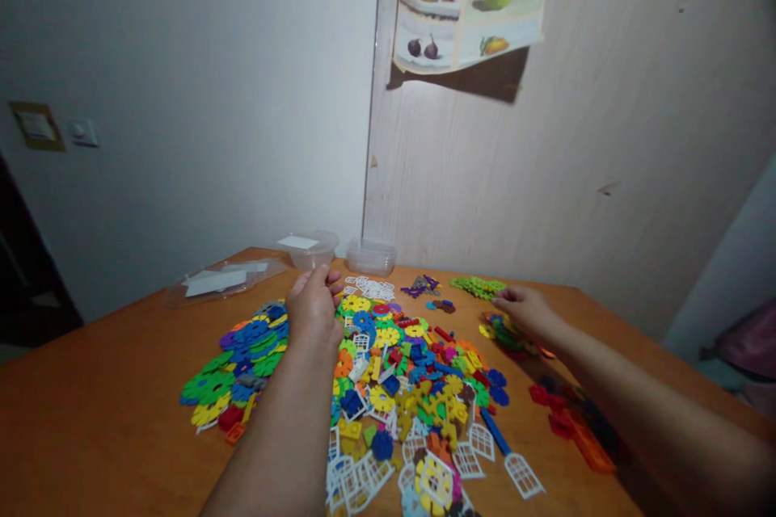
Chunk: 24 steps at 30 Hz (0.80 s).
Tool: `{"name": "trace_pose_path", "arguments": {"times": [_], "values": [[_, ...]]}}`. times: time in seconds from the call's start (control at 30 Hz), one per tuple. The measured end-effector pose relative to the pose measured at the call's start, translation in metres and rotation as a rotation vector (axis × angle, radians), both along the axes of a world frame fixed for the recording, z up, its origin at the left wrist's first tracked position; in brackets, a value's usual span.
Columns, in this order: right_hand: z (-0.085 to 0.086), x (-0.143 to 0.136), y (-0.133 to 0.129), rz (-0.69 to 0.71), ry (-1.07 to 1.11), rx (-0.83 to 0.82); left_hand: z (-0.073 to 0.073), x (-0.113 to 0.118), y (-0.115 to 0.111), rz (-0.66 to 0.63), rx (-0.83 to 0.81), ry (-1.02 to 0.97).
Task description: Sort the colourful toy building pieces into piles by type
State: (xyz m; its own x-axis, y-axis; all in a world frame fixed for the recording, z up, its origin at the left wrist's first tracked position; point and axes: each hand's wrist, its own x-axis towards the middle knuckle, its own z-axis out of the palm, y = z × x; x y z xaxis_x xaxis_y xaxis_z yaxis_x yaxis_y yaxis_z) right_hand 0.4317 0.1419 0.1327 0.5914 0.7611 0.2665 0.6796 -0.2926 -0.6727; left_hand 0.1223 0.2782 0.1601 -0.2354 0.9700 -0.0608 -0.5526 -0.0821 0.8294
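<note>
My left hand (pixel 314 308) is raised over the far left part of a mixed heap of plastic building pieces (pixel 394 355), its fingers curled inward. Whatever it may hold is hidden. At the right, my right hand (pixel 526 308) has thumb and fingers pinched together at the near edge of a pile of light green pieces (pixel 477 287); I cannot make out anything between them. Just below it lies a small pile of mixed flower-shaped discs (pixel 506 331). White lattice pieces (pixel 371 288) form a group beyond the heap, close to my left hand.
Clear plastic tubs (pixel 371 257) and a round clear bowl (pixel 312 250) stand at the table's back edge. A flat clear bag (pixel 224 279) lies at left. Purple and grey pieces (pixel 423 286) sit at the back; red and orange bricks (pixel 573 428) lie under my right forearm.
</note>
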Motion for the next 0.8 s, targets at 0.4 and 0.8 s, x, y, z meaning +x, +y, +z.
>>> {"name": "trace_pose_path", "arguments": {"times": [0.4,0.8], "values": [[-0.017,-0.113,0.077,0.562,-0.126,-0.302,-0.003,-0.001,0.001,-0.007,-0.009,0.002],[-0.024,-0.115,0.089,0.562,0.053,-0.335,-0.007,0.0,0.004,-0.02,0.017,-0.015]]}}
